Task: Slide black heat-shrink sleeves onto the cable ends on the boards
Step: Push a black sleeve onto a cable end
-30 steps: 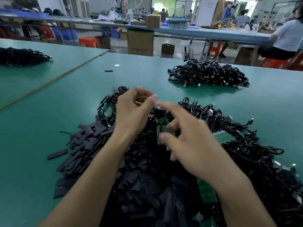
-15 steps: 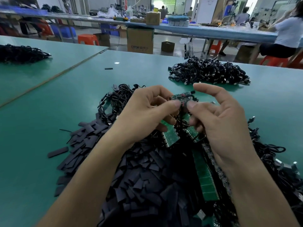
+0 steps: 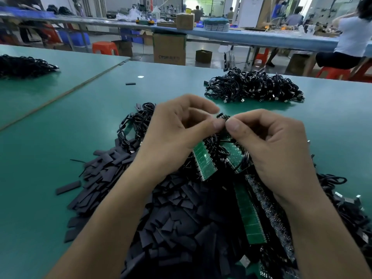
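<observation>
The left hand and right hand pinched one small green circuit board's cabled end between thumbs and forefingers, raised at twelve o'clock, likely for sight. Flat black heat-shrink sleeves lay heaped at six o'clock, within easy reach; whether either hand held one, I could not tell.

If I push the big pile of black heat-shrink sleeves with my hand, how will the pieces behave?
The pile of black heat-shrink sleeves is loose, flat, short pieces lying at all angles, so it would probably spread and slide rather than move as one. Each piece looks thin and light; strays like the single sleeve on the smooth green table suggest they scatter easily. Flattened, they should not roll.
</observation>
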`<state>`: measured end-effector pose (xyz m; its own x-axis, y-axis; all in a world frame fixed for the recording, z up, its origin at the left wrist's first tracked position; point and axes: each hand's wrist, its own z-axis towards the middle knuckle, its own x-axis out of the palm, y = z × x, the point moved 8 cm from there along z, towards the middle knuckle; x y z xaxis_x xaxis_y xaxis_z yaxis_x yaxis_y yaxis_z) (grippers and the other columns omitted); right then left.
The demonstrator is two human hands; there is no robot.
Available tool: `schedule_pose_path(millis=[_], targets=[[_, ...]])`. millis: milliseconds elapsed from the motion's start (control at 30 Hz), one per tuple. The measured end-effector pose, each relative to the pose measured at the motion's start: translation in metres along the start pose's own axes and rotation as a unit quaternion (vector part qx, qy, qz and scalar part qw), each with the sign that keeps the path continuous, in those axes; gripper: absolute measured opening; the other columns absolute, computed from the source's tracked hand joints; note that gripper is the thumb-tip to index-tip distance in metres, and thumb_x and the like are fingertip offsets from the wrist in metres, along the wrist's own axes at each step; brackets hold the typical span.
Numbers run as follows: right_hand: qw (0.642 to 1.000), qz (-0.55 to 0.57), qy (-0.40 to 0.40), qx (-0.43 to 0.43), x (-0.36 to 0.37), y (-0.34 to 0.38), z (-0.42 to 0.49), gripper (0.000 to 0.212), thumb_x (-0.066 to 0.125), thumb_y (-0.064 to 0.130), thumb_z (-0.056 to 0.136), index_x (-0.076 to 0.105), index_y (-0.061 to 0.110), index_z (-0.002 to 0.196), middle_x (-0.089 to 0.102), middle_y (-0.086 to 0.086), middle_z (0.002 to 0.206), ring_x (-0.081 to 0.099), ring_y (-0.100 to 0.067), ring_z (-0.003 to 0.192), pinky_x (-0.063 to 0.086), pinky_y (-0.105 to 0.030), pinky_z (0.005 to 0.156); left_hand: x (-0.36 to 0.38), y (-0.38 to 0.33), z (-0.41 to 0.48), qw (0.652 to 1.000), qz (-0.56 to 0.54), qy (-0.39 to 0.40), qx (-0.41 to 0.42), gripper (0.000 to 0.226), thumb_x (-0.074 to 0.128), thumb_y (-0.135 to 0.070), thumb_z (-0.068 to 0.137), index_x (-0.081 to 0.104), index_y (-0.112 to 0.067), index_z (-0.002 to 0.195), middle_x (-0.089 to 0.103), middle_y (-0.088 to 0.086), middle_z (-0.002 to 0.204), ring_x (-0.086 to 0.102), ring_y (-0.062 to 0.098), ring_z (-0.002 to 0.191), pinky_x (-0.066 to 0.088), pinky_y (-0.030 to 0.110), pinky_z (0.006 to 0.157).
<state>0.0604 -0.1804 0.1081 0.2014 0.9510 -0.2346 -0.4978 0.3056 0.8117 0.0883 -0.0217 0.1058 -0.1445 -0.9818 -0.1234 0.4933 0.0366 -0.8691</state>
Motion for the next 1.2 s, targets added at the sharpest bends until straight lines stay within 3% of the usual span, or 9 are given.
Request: schedule_pose_path(millis=[67, 267, 467, 567, 700, 900, 1000, 1100, 1200], targets=[[0.999, 0.034, 0.014, 0.024, 0.004, -0.004, 0.001, 0.011, 0.076, 0.021, 0.087, 0.074, 0.029, 0.079, 0.072, 0.001, 0.077, 0.062, -0.006, 0.070, 0.055, -0.031, 0.071, -0.003, 0.005, 0.000, 0.999, -0.033, -0.031, -0.023, 0.019, 0.080, -0.036, 0.070, 0.068, -0.025, 0.080, 0.069, -0.005, 0.067, 0.063, 0.007, 0.063, 0.052, 0.019, 0.060], [0.985, 0.137, 0.054, 0.089, 0.026, -0.018, -0.002, 0.015, 0.060, 0.014, 0.097, 0.067, 0.016, 0.084, 0.067, 0.015, 0.068, 0.057, 0.007, 0.061, 0.043, -0.007, 0.058, 0.011, 0.021, -0.002, 0.992, -0.087, 0.002, -0.091, 0.020, 0.072, -0.037, 0.072, 0.071, -0.017, 0.074, 0.065, -0.003, 0.063, 0.060, 0.007, 0.057, 0.056, 0.022, 0.060], [0.933, 0.303, 0.060, 0.184, 0.035, -0.030, -0.007, 0.013, 0.067, 0.024, 0.077, 0.073, 0.012, 0.078, 0.072, -0.008, 0.080, 0.065, -0.014, 0.072, 0.053, -0.022, 0.069, 0.010, 0.024, -0.002, 0.987, -0.135, -0.009, -0.087, 0.021, 0.071, -0.031, 0.073, 0.066, -0.011, 0.070, 0.061, -0.003, 0.058, 0.057, 0.008, 0.050, 0.048, 0.018, 0.051], [0.921, 0.302, 0.070, 0.235, 0.037, -0.039, -0.009, 0.025, 0.072, 0.028, 0.071, 0.072, 0.007, 0.085, 0.064, -0.022, 0.094, 0.052, -0.028, 0.084, 0.043, -0.035, 0.075, 0.013, 0.028, -0.003, 0.982, -0.161, -0.001, -0.104, 0.021, 0.070, -0.029, 0.074, 0.064, -0.009, 0.070, 0.059, -0.003, 0.056, 0.057, 0.008, 0.047, 0.047, 0.017, 0.048], [0.908, 0.298, 0.089, 0.280, 0.037, -0.047, -0.012, 0.024, 0.073, 0.031, 0.066, 0.069, 0.013, 0.081, 0.062, -0.009, 0.080, 0.048, -0.010, 0.063, 0.031, -0.019, 0.050, 0.017, 0.035, -0.004, 0.973, -0.186, 0.014, -0.138, 0.024, 0.069, -0.027, 0.075, 0.060, -0.005, 0.072, 0.058, -0.002, 0.055, 0.057, 0.009, 0.047, 0.048, 0.018, 0.049], [0.869, 0.364, 0.106, 0.317, 0.047, -0.050, -0.016, 0.021, 0.066, 0.024, 0.077, 0.070, 0.007, 0.090, 0.066, -0.007, 0.077, 0.060, -0.015, 0.065, 0.040, -0.015, 0.045, 0.027, 0.036, -0.006, 0.963, -0.228, 0.044, -0.136, 0.019, 0.071, -0.027, 0.081, 0.070, -0.010, 0.072, 0.059, 0.011, 0.072, 0.055, 0.019, 0.061, 0.051, 0.023, 0.055], [0.866, 0.383, 0.050, 0.319, 0.036, -0.054, -0.012, 0.015, 0.067, 0.026, 0.077, 0.067, 0.013, 0.086, 0.063, 0.000, 0.074, 0.055, -0.013, 0.068, 0.045, -0.016, 0.049, 0.026, 0.029, -0.004, 0.974, -0.198, 0.035, -0.103, 0.021, 0.070, -0.037, 0.078, 0.066, -0.020, 0.067, 0.062, 0.000, 0.066, 0.058, 0.013, 0.060, 0.052, 0.024, 0.059], [0.862, 0.404, -0.046, 0.303, 0.013, -0.060, -0.007, 0.012, 0.058, 0.028, 0.090, 0.059, 0.019, 0.083, 0.060, 0.007, 0.068, 0.052, -0.006, 0.060, 0.040, -0.019, 0.051, 0.013, 0.023, -0.003, 0.972, -0.221, -0.025, -0.080, 0.024, 0.059, -0.035, 0.088, 0.052, -0.013, 0.081, 0.071, 0.003, 0.074, 0.070, 0.023, 0.072, 0.058, 0.036, 0.069], [0.839, 0.441, -0.142, 0.286, -0.008, -0.066, -0.006, 0.021, 0.048, 0.028, 0.102, 0.056, 0.020, 0.084, 0.060, 0.008, 0.068, 0.056, -0.008, 0.061, 0.041, -0.021, 0.051, -0.008, 0.007, -0.004, 0.959, -0.251, -0.126, -0.028, 0.021, 0.048, -0.029, 0.101, 0.047, -0.012, 0.089, 0.071, 0.004, 0.072, 0.069, 0.020, 0.058, 0.058, 0.036, 0.061]])
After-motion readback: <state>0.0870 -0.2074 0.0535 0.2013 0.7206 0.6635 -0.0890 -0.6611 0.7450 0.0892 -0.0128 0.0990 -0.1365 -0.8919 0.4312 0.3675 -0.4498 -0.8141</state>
